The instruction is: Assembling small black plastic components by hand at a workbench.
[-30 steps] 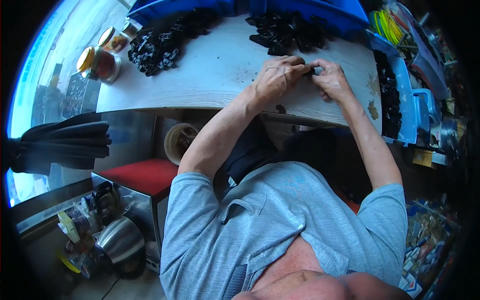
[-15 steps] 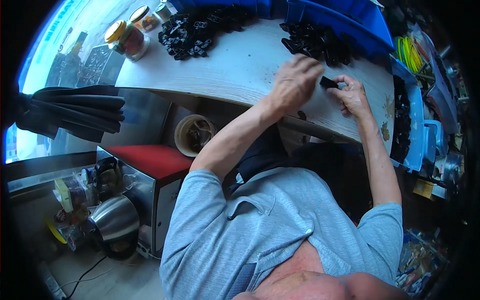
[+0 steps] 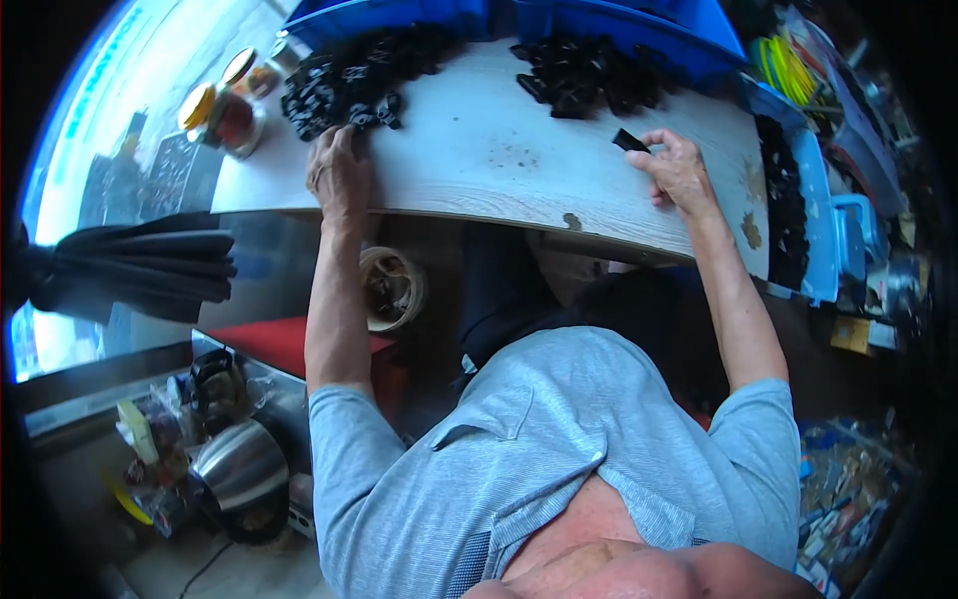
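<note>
My right hand [image 3: 679, 172], over the right part of the white table [image 3: 449, 165], pinches a small black plastic piece [image 3: 629, 141] between thumb and fingers. On the left, my left hand [image 3: 338, 178] reaches to the near edge of a heap of small black plastic parts [image 3: 344, 85]. Its fingers are bent down and close together, and whatever is under the fingertips is hidden. A second heap, of longer black pieces [image 3: 589, 75], lies beyond my right hand, against a blue bin [image 3: 689, 40].
Jars with yellow lids [image 3: 222, 118] stand at the table's left end. A light blue crate [image 3: 820, 235] holding black parts is beyond the right edge. Below the front edge stands a bucket [image 3: 404, 290], near a red-topped cabinet [image 3: 264, 344] and a metal kettle [image 3: 239, 464].
My left hand has swung from beside the right hand over to the left heap. The right hand keeps its black piece, nearly in place. The view has shifted slightly.
</note>
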Available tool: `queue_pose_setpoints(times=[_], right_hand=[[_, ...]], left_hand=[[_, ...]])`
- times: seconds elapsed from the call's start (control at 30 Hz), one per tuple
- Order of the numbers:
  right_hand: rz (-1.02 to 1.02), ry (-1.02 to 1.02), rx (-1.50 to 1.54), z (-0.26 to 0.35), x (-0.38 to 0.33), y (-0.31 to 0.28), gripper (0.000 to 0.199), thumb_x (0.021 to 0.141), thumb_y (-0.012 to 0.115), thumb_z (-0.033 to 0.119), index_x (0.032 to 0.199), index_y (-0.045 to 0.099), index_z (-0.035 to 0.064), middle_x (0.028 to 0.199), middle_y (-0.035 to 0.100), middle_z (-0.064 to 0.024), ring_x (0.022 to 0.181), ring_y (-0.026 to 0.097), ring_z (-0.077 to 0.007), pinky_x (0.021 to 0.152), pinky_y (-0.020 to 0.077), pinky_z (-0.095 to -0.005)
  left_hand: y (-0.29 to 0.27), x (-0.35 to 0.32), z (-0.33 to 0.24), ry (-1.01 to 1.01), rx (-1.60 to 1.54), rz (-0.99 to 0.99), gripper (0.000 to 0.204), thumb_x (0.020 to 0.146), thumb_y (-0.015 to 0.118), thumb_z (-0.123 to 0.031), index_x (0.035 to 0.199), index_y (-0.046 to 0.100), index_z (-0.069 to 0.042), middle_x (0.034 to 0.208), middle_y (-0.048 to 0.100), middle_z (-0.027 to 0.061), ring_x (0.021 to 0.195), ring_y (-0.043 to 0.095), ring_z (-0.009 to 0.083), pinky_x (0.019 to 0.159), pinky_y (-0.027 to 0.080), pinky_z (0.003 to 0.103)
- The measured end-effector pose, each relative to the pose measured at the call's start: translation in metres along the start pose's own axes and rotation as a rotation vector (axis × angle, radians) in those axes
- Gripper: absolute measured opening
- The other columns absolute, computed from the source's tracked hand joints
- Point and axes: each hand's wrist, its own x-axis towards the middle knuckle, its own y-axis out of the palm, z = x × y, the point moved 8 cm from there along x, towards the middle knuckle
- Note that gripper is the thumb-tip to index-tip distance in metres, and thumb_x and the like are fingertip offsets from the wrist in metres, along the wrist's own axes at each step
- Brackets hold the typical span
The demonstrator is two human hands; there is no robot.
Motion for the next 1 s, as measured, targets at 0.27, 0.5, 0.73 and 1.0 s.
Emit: queue_pose_setpoints(times=[0.27,0.5,0.73,1.0], right_hand=[[-0.038,0.146,0.108,-0.01,0.003,-0.028,0.048,0.08,0.082,0.026,0.116,0.06,0.0018,0.055,0.049,0.003,0.046,0.055,-0.0087,0.043,0.0523,-0.0257],[-0.515,0.21,0.293,-0.05,0.021,-0.137,0.039,0.082,0.082,0.023,0.114,0.066,0.0078,0.057,0.05,-0.0001,0.049,0.058,-0.0139,0.052,0.0604,-0.0336],[-0.513,0.21,0.276,-0.05,0.028,-0.13,0.044,0.083,0.082,0.022,0.121,0.064,0.0083,0.064,0.053,-0.0018,0.053,0.058,-0.0144,0.054,0.0605,-0.0349],[-0.375,0.188,0.165,-0.028,0.062,-0.089,0.049,0.082,0.083,0.028,0.122,0.063,0.0088,0.065,0.053,-0.0026,0.052,0.059,-0.0141,0.048,0.0568,-0.0309]], left_hand=[[0.01,-0.012,-0.098,0.183,-0.15,0.229,0.032,0.089,0.069,-0.013,0.12,0.071,-0.02,0.103,0.07,0.0086,0.091,0.07,0.032,0.076,0.056,0.041],[0.01,-0.011,-0.165,0.373,-0.146,0.296,0.023,0.095,0.067,-0.022,0.117,0.071,-0.02,0.081,0.066,0.0121,0.076,0.067,0.0308,0.065,0.054,0.043],[0.01,-0.016,-0.178,0.32,-0.267,0.318,0.026,0.096,0.066,-0.019,0.122,0.07,-0.017,0.114,0.068,0.0178,0.093,0.07,0.0335,0.078,0.057,0.042],[0.014,-0.023,-0.179,0.224,-0.417,0.283,0.023,0.09,0.069,-0.013,0.113,0.071,-0.01,0.128,0.063,0.0207,0.102,0.069,0.0371,0.083,0.058,0.045]])
